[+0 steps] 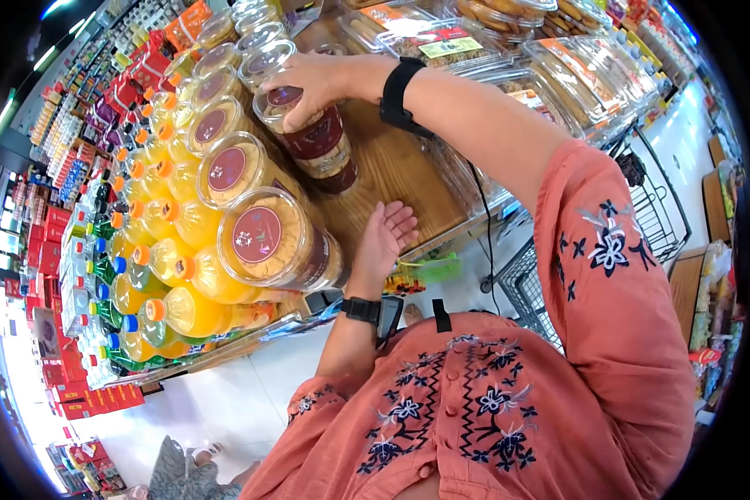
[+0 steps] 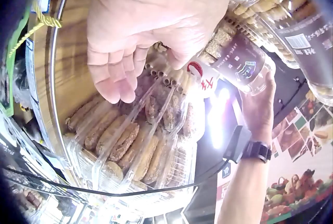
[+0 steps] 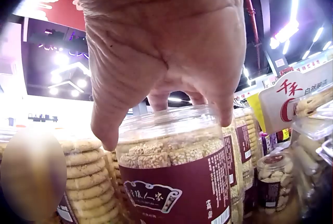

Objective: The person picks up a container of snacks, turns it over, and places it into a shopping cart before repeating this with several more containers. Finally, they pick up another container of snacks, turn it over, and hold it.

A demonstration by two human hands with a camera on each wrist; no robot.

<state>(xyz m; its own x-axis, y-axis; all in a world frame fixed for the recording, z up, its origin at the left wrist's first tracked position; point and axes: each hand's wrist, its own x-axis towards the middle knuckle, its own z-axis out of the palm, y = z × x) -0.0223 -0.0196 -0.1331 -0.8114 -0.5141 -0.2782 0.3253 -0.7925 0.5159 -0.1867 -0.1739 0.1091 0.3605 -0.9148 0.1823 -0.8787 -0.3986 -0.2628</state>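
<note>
My right hand [image 1: 312, 87] grips a clear plastic jar [image 1: 318, 143] of sesame-coated snacks from above, its fingers and thumb spread round the lid. In the right wrist view the jar's maroon label [image 3: 171, 195] faces the camera. The jar stands over the wooden table [image 1: 396, 162], beside a row of similar jars. Lower down, my left hand [image 1: 383, 237] hangs at the table's front edge with palm up and fingers loosely bent, holding nothing. In the left wrist view that hand [image 2: 151, 26] appears in front of clear packs of long pastries [image 2: 125, 146].
Lidded cookie jars [image 1: 262, 237] stand left of the held jar. Beyond them are rows of orange drink bottles [image 1: 196, 312]. Clear trays of baked goods [image 1: 442, 42] are stacked at the table's far right. A shopping cart [image 1: 529, 287] stands close to the person's side.
</note>
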